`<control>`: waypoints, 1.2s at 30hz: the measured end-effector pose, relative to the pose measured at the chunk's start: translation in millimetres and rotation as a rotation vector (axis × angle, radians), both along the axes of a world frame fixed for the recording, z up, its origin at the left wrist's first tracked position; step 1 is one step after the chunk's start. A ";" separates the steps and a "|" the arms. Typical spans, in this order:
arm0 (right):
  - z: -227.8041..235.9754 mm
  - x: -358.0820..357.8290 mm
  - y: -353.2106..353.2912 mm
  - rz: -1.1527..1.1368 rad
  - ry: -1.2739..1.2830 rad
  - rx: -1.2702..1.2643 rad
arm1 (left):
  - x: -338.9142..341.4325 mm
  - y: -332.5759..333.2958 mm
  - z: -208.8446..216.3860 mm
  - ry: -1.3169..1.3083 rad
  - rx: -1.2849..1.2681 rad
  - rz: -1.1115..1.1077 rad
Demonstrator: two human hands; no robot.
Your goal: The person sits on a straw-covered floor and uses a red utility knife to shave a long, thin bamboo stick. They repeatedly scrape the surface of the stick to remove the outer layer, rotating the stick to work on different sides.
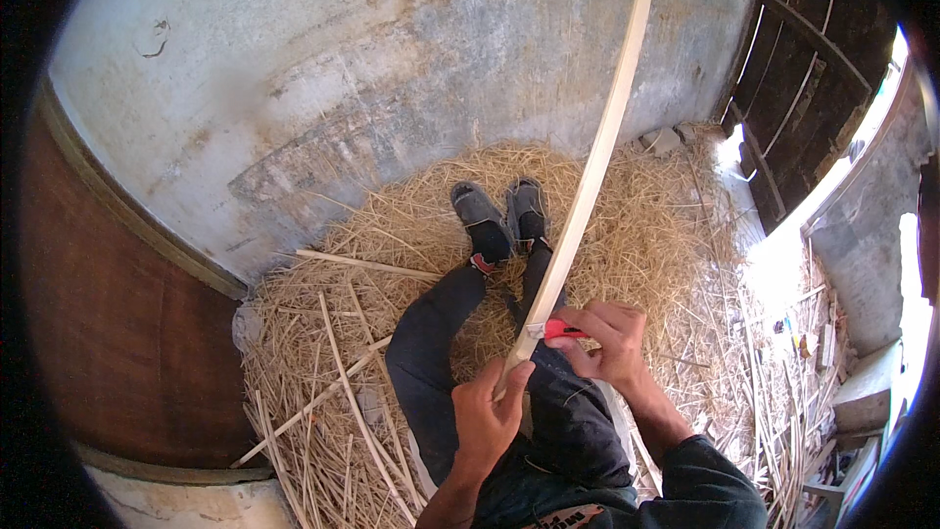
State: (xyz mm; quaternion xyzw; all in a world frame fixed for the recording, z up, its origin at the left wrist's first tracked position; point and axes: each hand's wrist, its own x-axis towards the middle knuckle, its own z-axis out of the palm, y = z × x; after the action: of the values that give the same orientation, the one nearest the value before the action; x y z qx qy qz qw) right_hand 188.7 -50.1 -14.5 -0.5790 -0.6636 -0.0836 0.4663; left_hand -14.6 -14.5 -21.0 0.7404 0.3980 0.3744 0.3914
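My left hand [487, 413] is closed around the lower end of a long, pale bamboo strip [599, 162], which slants up and away past the top of the view. In my closed right hand [615, 343] is a red-handled utility knife [566, 329]. Its blade end meets the strip a little above my left hand; how deep it sits cannot be made out. Both hands are above my dark-trousered legs [431, 343], which stretch forward over the straw.
Straw and fine shavings [646, 225] cover the floor around my feet [480, 211]. Loose strips [345, 382] lie on the left. A stained wall [392, 59] stands ahead, a brown panel [137, 313] at far left, and a dark wooden door [803, 78] at right.
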 end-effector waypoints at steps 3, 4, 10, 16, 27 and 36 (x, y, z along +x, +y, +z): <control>-4.2 4.4 5.9 0.001 0.036 0.002 | -1.5 -2.2 -1.5 -0.004 -0.005 -0.002; -2.1 3.6 5.0 0.001 0.036 -0.026 | -5.5 -2.1 -3.3 0.024 -0.029 -0.013; -13.0 34.1 30.0 -0.100 0.148 0.062 | -12.1 -10.8 2.5 0.062 -0.056 -0.012; -2.7 55.1 55.8 -0.097 0.223 0.006 | -26.6 -14.9 -29.0 0.077 -0.134 0.020; -78.9 280.9 117.0 -0.568 0.435 -0.041 | -81.1 -53.1 -53.8 0.195 -0.410 -0.112; -178.4 210.6 17.6 -0.413 0.314 -0.971 | -66.0 1.5 -73.4 -0.008 -0.627 -0.154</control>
State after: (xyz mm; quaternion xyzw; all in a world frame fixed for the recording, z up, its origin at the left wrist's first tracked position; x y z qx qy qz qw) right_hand 399.3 -32.5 -192.9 -0.8514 -0.4207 0.2297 0.2130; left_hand -80.7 -13.0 -94.4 0.6104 0.4351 0.2057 0.6291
